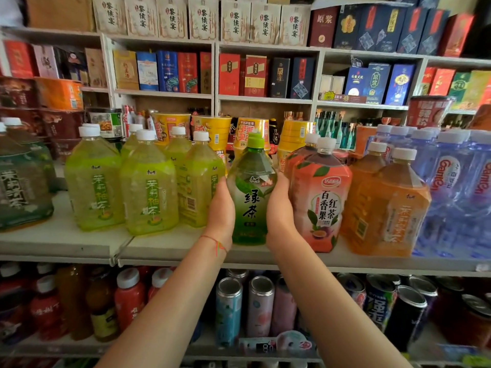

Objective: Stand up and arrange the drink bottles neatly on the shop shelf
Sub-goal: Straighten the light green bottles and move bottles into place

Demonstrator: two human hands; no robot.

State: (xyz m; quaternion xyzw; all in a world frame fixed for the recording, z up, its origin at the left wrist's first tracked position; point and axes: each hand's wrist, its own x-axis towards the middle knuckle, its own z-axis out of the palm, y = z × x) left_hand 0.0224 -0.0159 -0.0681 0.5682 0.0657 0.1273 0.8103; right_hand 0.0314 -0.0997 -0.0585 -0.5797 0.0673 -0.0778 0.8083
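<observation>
Both hands, left (pixel 221 208) and right (pixel 280 211), clasp the green tea bottle (pixel 251 192), fingertips hidden behind it

Both forearms are showing bare, no sleeves reaching into frame. Left wrist is wearing a thin red string bracelet (pixel 214 241) with loose ends trailing. Right wrist is wearing nothing.

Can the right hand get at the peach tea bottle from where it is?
Probably yes. The right hand holds the green tea bottle, and the peach tea bottle stands right beside it at the shelf front, nothing between. It must let go first.
</observation>
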